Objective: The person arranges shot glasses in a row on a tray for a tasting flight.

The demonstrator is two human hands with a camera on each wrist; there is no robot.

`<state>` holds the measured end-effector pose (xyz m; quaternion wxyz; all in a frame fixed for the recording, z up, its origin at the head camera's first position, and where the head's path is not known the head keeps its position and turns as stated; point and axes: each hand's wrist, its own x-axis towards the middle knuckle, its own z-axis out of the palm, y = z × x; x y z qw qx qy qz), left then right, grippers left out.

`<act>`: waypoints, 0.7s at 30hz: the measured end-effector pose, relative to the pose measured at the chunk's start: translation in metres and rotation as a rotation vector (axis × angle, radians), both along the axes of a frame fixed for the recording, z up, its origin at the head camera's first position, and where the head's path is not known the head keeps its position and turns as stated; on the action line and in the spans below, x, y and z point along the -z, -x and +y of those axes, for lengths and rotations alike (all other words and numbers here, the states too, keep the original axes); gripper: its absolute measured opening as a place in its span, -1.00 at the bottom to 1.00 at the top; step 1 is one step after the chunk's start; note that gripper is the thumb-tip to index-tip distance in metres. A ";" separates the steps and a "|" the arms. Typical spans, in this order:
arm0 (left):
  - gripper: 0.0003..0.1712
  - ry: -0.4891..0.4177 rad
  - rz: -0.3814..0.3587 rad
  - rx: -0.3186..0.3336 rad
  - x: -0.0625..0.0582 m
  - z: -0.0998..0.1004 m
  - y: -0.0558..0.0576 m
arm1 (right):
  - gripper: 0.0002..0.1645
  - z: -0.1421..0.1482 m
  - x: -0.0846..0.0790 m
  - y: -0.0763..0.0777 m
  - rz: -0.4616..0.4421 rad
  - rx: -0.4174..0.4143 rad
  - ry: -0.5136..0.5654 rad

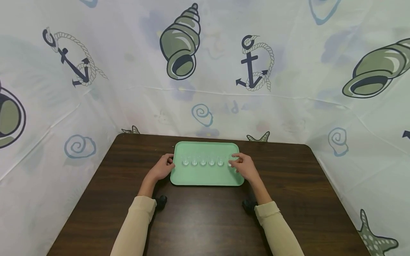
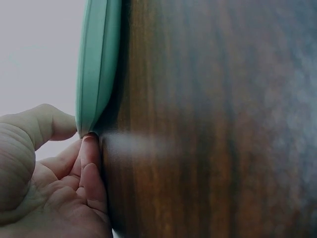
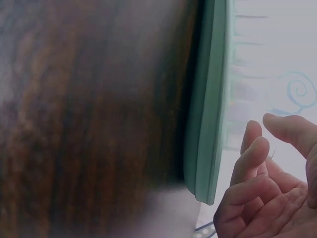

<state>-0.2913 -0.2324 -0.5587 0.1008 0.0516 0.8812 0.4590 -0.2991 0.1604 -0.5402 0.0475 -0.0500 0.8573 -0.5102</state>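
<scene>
A light green tray (image 1: 205, 177) lies on the dark table, with a row of small clear glasses (image 1: 203, 162) standing across its middle. My left hand (image 1: 164, 167) is at the tray's left edge. In the left wrist view, the thumb (image 2: 59, 121) lies at the rim of the tray (image 2: 96, 64) and the fingertips sit at its underside, pinching it. Over the tray's right side, my right hand (image 1: 245, 166) holds the rightmost glass (image 1: 229, 164) between thumb and fingers, partly hiding it. From the right wrist, the fingers (image 3: 255, 153) are curled near the thumb.
The brown wood table (image 1: 205, 220) extends around the tray. A white curtain (image 1: 217, 113) printed with shells and anchors hangs behind the table and along both sides. Dark straps with a black wrist camera (image 1: 161, 202) show at each cuff.
</scene>
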 end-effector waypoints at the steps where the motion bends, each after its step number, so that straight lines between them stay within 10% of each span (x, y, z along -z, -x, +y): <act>1: -0.34 0.000 -0.001 0.001 0.000 0.001 0.000 | -0.44 0.000 0.000 0.000 0.003 0.000 -0.007; 21: -0.34 -0.006 -0.004 0.011 -0.002 0.000 0.000 | -0.41 -0.005 -0.003 0.002 -0.020 -0.044 -0.111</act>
